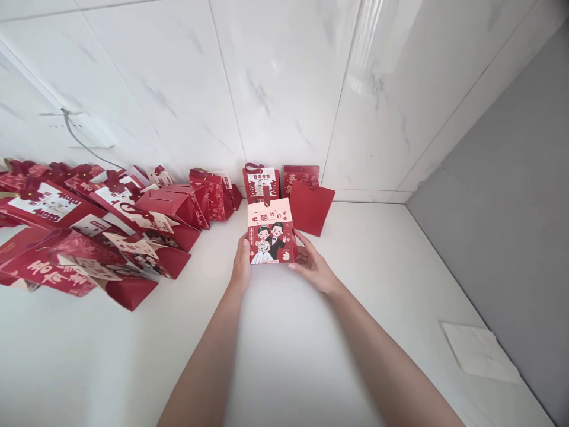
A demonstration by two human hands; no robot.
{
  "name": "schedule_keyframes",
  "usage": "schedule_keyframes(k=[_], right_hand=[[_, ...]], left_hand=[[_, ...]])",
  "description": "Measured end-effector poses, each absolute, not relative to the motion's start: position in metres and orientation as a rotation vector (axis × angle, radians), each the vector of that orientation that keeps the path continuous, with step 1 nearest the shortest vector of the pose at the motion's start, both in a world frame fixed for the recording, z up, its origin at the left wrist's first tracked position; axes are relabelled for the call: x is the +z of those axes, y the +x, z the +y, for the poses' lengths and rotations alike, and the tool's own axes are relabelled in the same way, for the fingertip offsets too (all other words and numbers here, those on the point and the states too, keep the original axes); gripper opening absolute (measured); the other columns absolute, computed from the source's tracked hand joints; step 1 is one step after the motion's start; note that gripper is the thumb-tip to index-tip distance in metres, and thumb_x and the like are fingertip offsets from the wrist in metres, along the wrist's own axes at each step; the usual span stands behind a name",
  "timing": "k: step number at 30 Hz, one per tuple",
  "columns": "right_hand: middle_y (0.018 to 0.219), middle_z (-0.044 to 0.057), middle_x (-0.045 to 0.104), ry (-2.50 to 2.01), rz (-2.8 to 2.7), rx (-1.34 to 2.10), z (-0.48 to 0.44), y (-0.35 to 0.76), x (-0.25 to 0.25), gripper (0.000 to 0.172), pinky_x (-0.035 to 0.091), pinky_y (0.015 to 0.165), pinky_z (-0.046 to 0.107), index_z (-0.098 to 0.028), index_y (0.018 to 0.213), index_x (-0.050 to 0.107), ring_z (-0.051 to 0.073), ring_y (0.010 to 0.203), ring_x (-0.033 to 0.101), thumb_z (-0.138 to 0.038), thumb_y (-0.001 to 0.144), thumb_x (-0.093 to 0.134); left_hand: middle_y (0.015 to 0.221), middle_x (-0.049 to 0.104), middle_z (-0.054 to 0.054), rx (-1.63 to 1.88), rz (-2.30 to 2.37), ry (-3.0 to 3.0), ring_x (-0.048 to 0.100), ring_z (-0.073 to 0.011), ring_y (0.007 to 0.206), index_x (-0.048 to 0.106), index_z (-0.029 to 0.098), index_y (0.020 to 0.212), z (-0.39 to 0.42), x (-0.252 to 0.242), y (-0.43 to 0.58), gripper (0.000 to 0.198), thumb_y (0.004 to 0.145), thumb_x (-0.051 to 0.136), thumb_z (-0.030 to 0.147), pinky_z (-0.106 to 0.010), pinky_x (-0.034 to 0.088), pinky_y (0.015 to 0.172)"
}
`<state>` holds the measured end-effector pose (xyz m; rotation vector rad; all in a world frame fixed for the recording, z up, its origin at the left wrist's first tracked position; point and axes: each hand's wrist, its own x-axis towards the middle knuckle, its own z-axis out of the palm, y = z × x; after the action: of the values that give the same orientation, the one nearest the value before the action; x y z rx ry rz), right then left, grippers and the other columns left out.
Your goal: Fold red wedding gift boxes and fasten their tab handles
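A pink and red gift box with a cartoon bride and groom on its front stands upright between my hands. My left hand presses on its left side. On the right side my right hand holds the box, thumb at the lower front corner. Just behind it are a red box with a white label and, to the right, a plain red box partly covering another red box.
Many red gift boxes crowd the left of the white surface. A tiled wall rises behind, with a socket and cable at left. A grey panel borders the right, near a marble-patterned plate.
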<state>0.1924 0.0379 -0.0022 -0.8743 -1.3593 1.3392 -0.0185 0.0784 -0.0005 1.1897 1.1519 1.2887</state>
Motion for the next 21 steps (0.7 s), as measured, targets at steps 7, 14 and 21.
schedule_keyframes(k=[7,14,21], right_hand=[[0.101,0.010,0.075,-0.951,-1.180,1.422,0.0428,0.1892,-0.0084,0.052,0.055,0.092,0.045,-0.019,0.122,0.061,0.024,0.090,0.073,-0.058,0.088,0.062],[0.091,0.009,0.076,-1.002,-1.130,1.411,0.0456,0.1900,-0.0108,0.049,0.055,0.090,0.046,-0.020,0.099,0.063,0.025,0.088,0.074,-0.064,0.079,0.069],[0.093,0.007,0.076,-1.025,-1.120,1.383,0.0462,0.1914,-0.0082,0.046,0.055,0.089,0.045,-0.023,0.097,0.061,0.026,0.088,0.072,-0.065,0.081,0.066]], left_hand=[[0.126,0.065,-0.016,1.107,0.909,1.322,0.059,-0.0111,0.046,0.018,0.028,0.157,0.0729,0.0065,-0.0258,0.092,0.083,0.038,0.079,-0.027,0.045,0.043],[0.109,0.069,-0.008,1.172,1.054,1.281,0.068,-0.0150,0.056,0.040,0.025,0.127,0.0716,0.0098,-0.0217,0.063,0.078,0.070,0.051,-0.024,0.048,0.048],[0.081,0.067,0.001,1.180,1.020,1.189,0.067,-0.0148,0.053,0.043,0.022,0.093,0.0771,0.0073,-0.0252,0.043,0.079,0.067,0.055,-0.022,0.046,0.046]])
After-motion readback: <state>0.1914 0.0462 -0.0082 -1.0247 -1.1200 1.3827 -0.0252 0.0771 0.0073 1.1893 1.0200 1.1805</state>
